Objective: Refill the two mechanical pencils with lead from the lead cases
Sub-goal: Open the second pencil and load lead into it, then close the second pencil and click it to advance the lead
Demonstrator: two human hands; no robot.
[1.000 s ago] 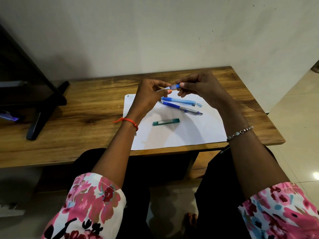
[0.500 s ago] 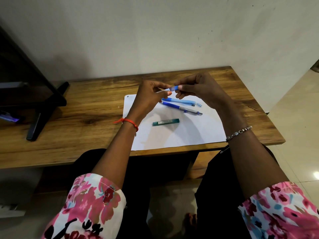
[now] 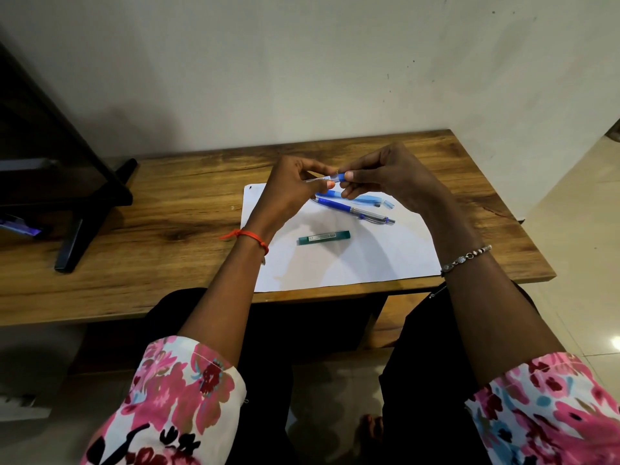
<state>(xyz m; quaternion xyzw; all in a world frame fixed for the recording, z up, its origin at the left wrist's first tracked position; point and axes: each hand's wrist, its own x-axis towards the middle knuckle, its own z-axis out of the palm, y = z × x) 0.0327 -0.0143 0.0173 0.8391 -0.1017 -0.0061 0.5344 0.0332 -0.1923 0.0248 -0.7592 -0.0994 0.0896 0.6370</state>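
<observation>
Above the white paper (image 3: 396, 260) my left hand (image 3: 288, 193) pinches a clear lead case (image 3: 322, 178) by its body. My right hand (image 3: 389, 176) grips the blue cap end (image 3: 341, 177) of the same case. On the paper behind my hands lie two mechanical pencils: a light blue one (image 3: 367, 198) with a small loose cap (image 3: 388, 204) at its right end, and a dark blue one with a clear barrel (image 3: 352, 209). A green lead case (image 3: 324, 237) lies nearer me on the paper.
The paper rests on a wooden table (image 3: 167, 229) against a white wall. A black stand (image 3: 90, 203) occupies the table's left part. Tiled floor lies to the right of the table edge.
Both hands stay raised over the paper with the clear case between them; the right fingers have shifted slightly on its blue cap. Things on the paper have not moved.
</observation>
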